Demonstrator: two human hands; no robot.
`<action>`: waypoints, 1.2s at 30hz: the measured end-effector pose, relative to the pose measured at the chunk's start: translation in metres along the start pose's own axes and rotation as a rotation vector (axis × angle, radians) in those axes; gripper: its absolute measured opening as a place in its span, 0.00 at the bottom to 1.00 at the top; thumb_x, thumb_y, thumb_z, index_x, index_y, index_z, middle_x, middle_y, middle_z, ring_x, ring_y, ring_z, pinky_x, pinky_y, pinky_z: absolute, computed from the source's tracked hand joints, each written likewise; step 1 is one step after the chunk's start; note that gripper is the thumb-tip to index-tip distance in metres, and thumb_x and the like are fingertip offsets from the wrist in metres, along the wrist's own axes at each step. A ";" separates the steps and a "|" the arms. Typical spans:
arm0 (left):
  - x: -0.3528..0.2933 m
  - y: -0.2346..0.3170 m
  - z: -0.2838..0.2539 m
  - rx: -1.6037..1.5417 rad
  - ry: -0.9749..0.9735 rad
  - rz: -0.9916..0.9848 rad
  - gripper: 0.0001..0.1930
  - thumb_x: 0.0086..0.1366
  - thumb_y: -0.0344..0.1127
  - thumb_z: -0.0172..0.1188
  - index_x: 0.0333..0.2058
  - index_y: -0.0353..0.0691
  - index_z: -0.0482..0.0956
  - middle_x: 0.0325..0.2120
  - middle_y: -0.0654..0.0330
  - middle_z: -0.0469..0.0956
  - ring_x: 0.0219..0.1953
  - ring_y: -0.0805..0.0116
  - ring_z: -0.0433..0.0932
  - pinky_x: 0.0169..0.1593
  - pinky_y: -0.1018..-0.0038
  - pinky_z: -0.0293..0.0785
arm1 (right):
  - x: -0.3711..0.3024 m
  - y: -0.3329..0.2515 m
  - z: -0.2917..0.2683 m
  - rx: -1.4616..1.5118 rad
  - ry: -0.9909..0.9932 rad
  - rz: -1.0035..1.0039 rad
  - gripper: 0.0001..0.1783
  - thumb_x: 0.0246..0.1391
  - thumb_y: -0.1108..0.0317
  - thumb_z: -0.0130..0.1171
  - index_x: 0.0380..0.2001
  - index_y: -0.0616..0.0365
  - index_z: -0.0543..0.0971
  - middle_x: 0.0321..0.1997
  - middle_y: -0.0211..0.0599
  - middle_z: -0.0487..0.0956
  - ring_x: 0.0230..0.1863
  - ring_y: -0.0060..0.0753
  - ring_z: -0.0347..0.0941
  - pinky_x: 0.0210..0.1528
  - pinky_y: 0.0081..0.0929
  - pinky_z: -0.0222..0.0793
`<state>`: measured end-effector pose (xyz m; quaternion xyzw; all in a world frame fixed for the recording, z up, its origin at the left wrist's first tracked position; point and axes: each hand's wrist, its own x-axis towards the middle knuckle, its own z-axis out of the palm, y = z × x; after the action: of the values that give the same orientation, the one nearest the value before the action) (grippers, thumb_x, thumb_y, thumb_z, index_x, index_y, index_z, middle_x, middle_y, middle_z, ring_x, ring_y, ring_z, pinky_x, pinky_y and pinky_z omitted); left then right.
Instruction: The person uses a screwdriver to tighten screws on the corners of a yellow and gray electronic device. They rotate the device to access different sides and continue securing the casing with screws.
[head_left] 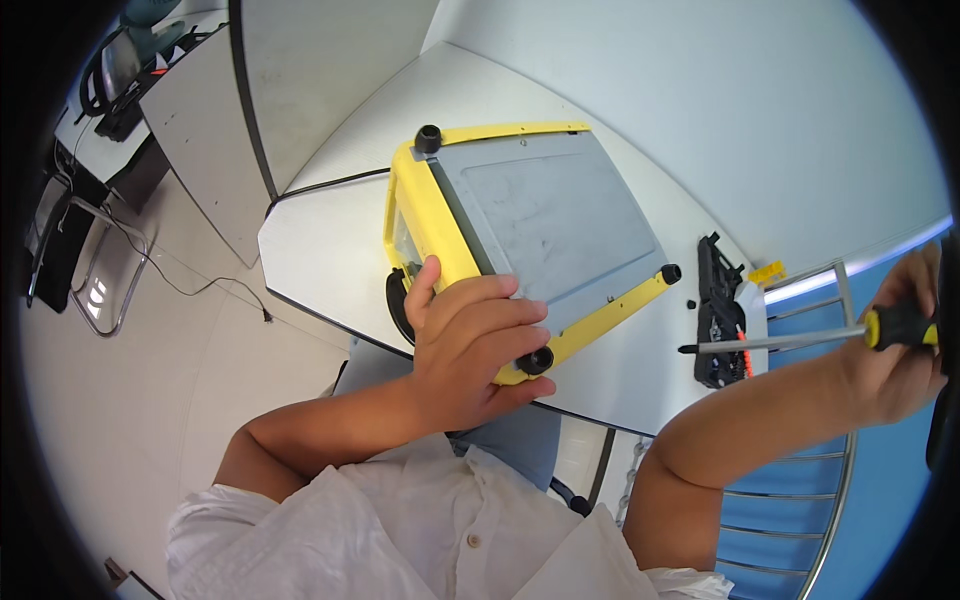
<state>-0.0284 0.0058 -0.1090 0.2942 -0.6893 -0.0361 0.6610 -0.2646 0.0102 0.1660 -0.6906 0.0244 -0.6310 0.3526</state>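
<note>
A boxy yellow and grey case [560, 210] lies on the white table, its flat grey panel facing up and black feet at several corners. My left hand [470, 330] grips its near corner, fingers over the yellow rim and grey panel, thumb low beside a black foot [536, 360]. A black carry handle [399, 305] shows left of that hand. Raised at the far right, my right hand [895, 375] is closed round the black and yellow handle of a screwdriver [800, 340]. Its dark tip points left, apart from the case. The right hand's outer edge is partly cut off.
An opened black tool case [718, 320] with orange-red parts lies at the table's right end, a small yellow piece [767, 273] beside it. Grey partition panels [330, 80] rise behind. A metal rack [800, 495] stands lower right. On the left floor lies a cable [200, 292].
</note>
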 end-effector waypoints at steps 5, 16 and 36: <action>0.002 -0.003 -0.002 -0.022 -0.013 0.025 0.17 0.57 0.53 0.64 0.34 0.46 0.77 0.35 0.65 0.80 0.47 0.60 0.74 0.67 0.53 0.40 | -0.071 0.001 -0.046 -0.083 0.326 -0.032 0.22 0.55 0.70 0.49 0.51 0.74 0.64 0.36 0.43 0.63 0.31 0.30 0.61 0.29 0.21 0.63; 0.001 -0.011 0.007 -0.055 0.083 0.106 0.15 0.57 0.49 0.64 0.33 0.45 0.77 0.34 0.66 0.81 0.46 0.61 0.75 0.68 0.50 0.40 | -0.157 0.010 -0.092 -0.005 0.518 0.063 0.26 0.55 0.70 0.53 0.55 0.73 0.65 0.35 0.40 0.64 0.28 0.27 0.62 0.28 0.20 0.66; 0.010 -0.086 -0.059 -0.438 -0.195 0.034 0.21 0.63 0.59 0.57 0.37 0.45 0.72 0.46 0.57 0.76 0.59 0.46 0.66 0.69 0.42 0.34 | -0.194 0.016 -0.122 0.152 0.597 0.178 0.26 0.59 0.69 0.49 0.59 0.69 0.64 0.38 0.40 0.64 0.30 0.28 0.60 0.29 0.21 0.62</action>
<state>0.0584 -0.0497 -0.1301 0.1274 -0.7306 -0.2018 0.6398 -0.4058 0.0352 -0.0136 -0.4415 0.1397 -0.7726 0.4343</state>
